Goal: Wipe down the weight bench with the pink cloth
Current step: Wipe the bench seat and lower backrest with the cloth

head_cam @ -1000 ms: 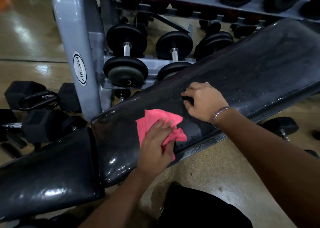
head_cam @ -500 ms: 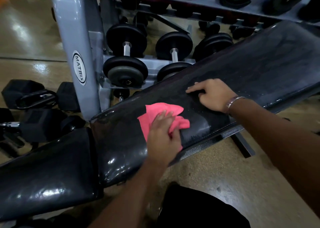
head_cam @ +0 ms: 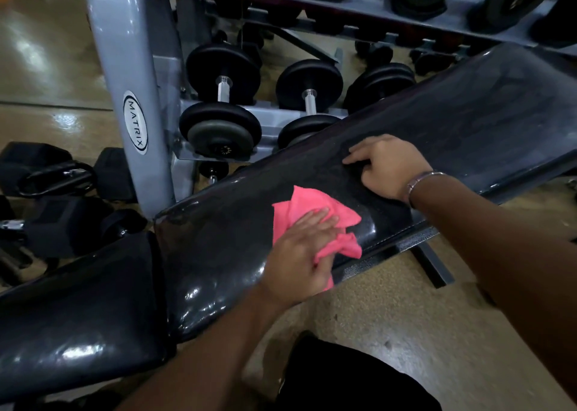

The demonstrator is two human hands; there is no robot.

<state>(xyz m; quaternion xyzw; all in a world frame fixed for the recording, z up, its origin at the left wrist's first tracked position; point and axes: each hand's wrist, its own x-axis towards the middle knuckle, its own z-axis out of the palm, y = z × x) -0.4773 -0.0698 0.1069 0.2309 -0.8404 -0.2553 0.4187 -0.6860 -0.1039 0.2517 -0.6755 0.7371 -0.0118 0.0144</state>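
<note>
A black padded weight bench [head_cam: 468,120] runs from lower left up to the right, its back pad inclined and its seat pad [head_cam: 78,310] at the lower left. A crumpled pink cloth [head_cam: 306,206] lies on the lower part of the back pad. My left hand [head_cam: 299,254] presses flat on the cloth and holds it near the pad's front edge. My right hand [head_cam: 387,165], with a metal bracelet on the wrist, rests on the pad just up and right of the cloth, fingers curled, holding nothing.
A grey dumbbell rack [head_cam: 131,98] with several black dumbbells [head_cam: 223,98] stands right behind the bench. Black hex dumbbells [head_cam: 53,173] lie on the floor at the left. The bench's metal foot [head_cam: 434,267] sticks out on the tan floor below the pad.
My left hand has slid the pink cloth up and to the right along the back pad. My right hand has shifted further right along the pad.
</note>
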